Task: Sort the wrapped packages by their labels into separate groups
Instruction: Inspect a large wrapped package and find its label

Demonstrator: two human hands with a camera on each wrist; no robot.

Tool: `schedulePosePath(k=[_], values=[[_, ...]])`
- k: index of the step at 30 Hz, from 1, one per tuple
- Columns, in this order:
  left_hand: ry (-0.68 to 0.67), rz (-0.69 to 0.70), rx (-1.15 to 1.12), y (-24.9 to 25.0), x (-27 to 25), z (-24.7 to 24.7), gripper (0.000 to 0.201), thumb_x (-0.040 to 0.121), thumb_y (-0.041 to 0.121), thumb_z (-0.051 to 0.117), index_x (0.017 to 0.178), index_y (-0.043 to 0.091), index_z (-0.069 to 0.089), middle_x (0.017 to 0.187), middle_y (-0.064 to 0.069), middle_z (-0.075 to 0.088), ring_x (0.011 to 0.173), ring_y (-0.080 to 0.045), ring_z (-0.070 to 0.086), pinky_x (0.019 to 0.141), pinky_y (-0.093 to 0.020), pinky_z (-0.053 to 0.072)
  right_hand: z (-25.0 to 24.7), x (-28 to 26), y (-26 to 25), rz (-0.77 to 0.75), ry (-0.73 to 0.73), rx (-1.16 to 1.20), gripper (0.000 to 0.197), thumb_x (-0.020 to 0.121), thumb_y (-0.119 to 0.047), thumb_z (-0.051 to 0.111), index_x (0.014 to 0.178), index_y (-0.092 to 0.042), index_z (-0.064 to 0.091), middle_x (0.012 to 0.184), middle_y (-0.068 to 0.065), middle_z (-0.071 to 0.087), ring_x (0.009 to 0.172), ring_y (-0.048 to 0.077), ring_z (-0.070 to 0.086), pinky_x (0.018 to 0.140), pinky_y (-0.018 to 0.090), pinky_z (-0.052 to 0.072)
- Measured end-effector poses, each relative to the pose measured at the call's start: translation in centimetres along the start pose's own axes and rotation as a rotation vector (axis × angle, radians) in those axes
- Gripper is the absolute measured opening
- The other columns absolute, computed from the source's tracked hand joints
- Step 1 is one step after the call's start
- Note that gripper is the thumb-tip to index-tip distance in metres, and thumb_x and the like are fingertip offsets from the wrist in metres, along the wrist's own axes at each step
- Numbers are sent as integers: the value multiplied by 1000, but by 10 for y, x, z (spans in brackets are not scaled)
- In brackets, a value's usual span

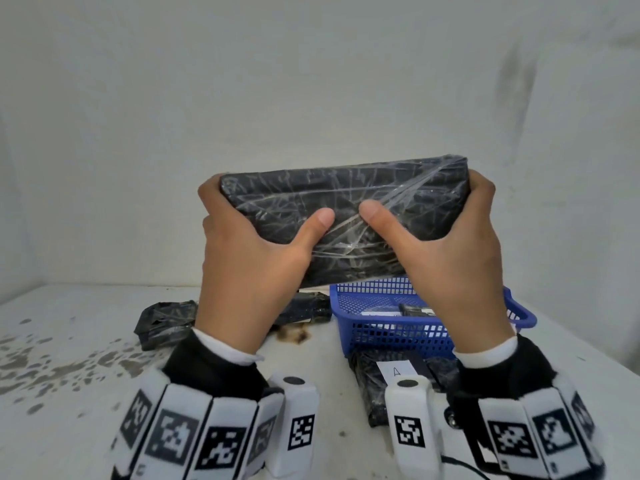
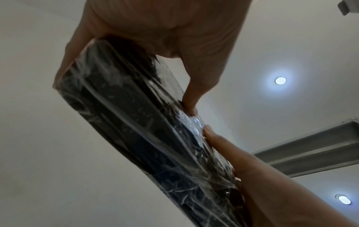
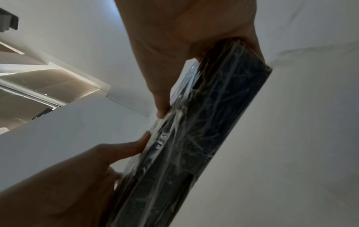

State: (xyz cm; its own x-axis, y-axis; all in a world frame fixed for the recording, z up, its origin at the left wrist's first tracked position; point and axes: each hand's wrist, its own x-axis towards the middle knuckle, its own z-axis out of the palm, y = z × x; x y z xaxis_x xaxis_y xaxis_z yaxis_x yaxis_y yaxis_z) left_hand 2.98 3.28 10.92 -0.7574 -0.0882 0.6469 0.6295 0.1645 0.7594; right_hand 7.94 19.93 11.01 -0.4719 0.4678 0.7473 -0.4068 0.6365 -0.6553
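White wall behind; package (image 1: 346,202) between both grips (image 1: 346,244)

- held package (image 1: 349,206) is up above the table (image 1: 69,427), left hand (image 1: 249,271) at its left end, right hand (image 1: 446,271) at its right
- basket (image 1: 381,327) sits below it
- labelled package (image 1: 391,386) lies in front of the basket
- two packages (image 1: 166,322) lie left of it

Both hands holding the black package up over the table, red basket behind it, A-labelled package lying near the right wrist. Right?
One error: the basket is blue, not red, as the head view shows. The rest holds: left hand and right hand grip the black package above the table, and the A-labelled package lies near the right wrist.
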Motion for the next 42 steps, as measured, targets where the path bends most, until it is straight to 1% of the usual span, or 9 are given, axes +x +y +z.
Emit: schedulePosePath(k=[5, 9, 14, 20, 23, 26, 33, 37, 42], values=[[21, 3, -17, -3, 3, -3, 71, 71, 55, 73, 120, 34, 27, 124, 2, 54, 111, -17, 56, 88, -26, 40, -1, 2, 0, 32, -19, 61, 65, 75, -63, 70, 122, -34, 36, 97, -24, 58, 79, -26, 55, 64, -3, 40], [23, -18, 0, -4, 4, -2, 82, 73, 56, 71, 136, 26, 29, 128, 2, 53, 112, -14, 54, 89, -24, 38, -2, 4, 1, 45, -30, 55, 68, 77, -61, 68, 128, -29, 38, 98, -24, 59, 79, -24, 57, 64, -2, 42], [41, -63, -54, -4, 8, -4, 69, 78, 61, 63, 130, 22, 39, 119, 2, 59, 108, -17, 59, 95, -33, 46, -7, 6, 1, 35, -34, 58, 77, 81, -65, 63, 149, -40, 33, 130, -18, 61, 117, 0, 59, 103, 28, 50], [64, -96, -114, -4, 10, -6, 44, 89, 58, 53, 118, 27, 42, 113, 3, 61, 106, -19, 60, 98, -45, 47, -11, 11, 0, 27, -16, 111, 54, 90, -58, 59, 140, -43, 46, 120, -16, 66, 97, 5, 69, 88, 37, 60], [69, -96, -120, -1, 11, -10, 33, 94, 52, 48, 114, 27, 41, 101, 12, 60, 95, -7, 61, 83, -30, 49, -15, 13, 1, 21, 9, 157, 45, 93, -49, 60, 136, -37, 55, 112, -7, 68, 72, -8, 66, 63, 13, 54], [68, -104, -129, 0, 12, -12, 30, 97, 49, 45, 113, 25, 39, 90, 16, 57, 80, 1, 57, 72, -25, 45, -16, 14, 2, 21, 10, 153, 40, 95, -45, 59, 134, -33, 59, 109, -3, 68, 69, -15, 62, 57, 5, 45], [49, -101, -106, 4, 9, -12, 39, 93, 56, 46, 114, 24, 36, 92, 12, 55, 76, 5, 56, 68, -15, 44, -13, 11, 0, 47, 18, 47, 43, 89, -59, 60, 125, -36, 62, 100, -5, 71, 66, 1, 62, 62, 13, 44], [57, -86, -12, 4, 5, -9, 65, 70, 66, 68, 111, 27, 35, 110, 4, 59, 97, -14, 61, 90, -38, 50, -10, 6, -2, 58, 26, -9, 54, 83, -65, 62, 128, -36, 58, 92, -11, 68, 76, 11, 63, 72, 24, 46], [28, -102, 71, 5, 4, -7, 94, 56, 71, 73, 123, 20, 33, 120, -4, 57, 105, -26, 59, 95, -45, 48, -7, 2, -7, 90, -3, -117, 81, 68, -78, 61, 132, -29, 50, 101, -14, 62, 99, 12, 60, 85, 22, 41]])
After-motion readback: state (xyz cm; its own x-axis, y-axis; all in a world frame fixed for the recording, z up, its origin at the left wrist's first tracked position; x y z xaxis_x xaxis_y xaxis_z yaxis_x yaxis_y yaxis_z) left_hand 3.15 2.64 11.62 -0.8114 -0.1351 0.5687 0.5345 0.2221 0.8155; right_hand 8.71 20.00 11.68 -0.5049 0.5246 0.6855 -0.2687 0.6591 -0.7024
